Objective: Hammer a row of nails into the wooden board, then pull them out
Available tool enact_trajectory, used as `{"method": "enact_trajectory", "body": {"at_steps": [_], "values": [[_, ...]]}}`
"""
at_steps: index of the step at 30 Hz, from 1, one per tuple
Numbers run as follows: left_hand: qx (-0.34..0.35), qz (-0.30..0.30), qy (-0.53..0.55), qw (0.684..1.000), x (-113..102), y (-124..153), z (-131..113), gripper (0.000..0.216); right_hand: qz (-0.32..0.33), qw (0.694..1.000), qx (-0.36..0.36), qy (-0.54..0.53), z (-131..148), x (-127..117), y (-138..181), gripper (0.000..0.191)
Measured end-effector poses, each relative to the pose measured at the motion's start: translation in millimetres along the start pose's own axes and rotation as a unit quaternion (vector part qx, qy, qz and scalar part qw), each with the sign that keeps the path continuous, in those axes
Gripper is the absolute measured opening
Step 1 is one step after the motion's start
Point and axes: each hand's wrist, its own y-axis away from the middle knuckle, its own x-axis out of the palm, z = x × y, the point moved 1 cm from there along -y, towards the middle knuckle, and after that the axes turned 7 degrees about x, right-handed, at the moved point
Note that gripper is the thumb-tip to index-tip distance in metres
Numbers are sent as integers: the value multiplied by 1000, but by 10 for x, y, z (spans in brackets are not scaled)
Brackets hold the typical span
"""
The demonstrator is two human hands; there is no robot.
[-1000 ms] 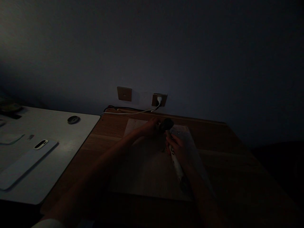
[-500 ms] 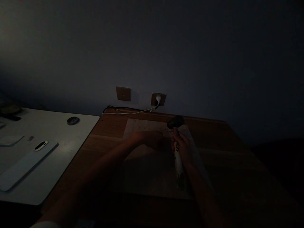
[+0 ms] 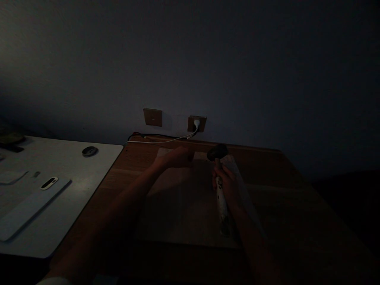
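My right hand (image 3: 229, 184) is wrapped round the pale, worn handle of a hammer (image 3: 221, 204). The hammer's dark head points toward the wall and its handle end toward me. Left of it, my left hand (image 3: 179, 157) is closed over the far part of a pale board (image 3: 178, 221). Whatever its fingers pinch, if anything, is too dark and small to tell. The board lies flat on a wooden table (image 3: 285, 213), with a few small dark specks near its far edge.
A white tabletop (image 3: 86, 180) adjoins on the left, bearing a long pale case (image 3: 32, 211) with a dark oval window and a small round dark object (image 3: 89, 151). Behind, a white plug with a cable (image 3: 166, 141) sits in a wall socket (image 3: 202, 123). The room is dim.
My left hand has moved left and farther away, toward the board's far edge, away from the hammer. My right hand and the hammer stay nearly in place.
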Motion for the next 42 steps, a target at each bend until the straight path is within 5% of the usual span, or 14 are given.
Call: {"method": "enact_trajectory", "body": {"at_steps": [4, 13, 42], "values": [[-5, -66, 30, 997, 26, -19, 196, 15, 2, 1000, -3, 4, -8, 1, -5, 28], [-6, -106, 66, 992, 269, -51, 362, 23, 7, 999, -21, 25, 25, -1, 17, 25], [22, -114, 97, 988, 332, 26, 312, 10, 8, 999, -8, 51, 53, 0, 53, 23]]}}
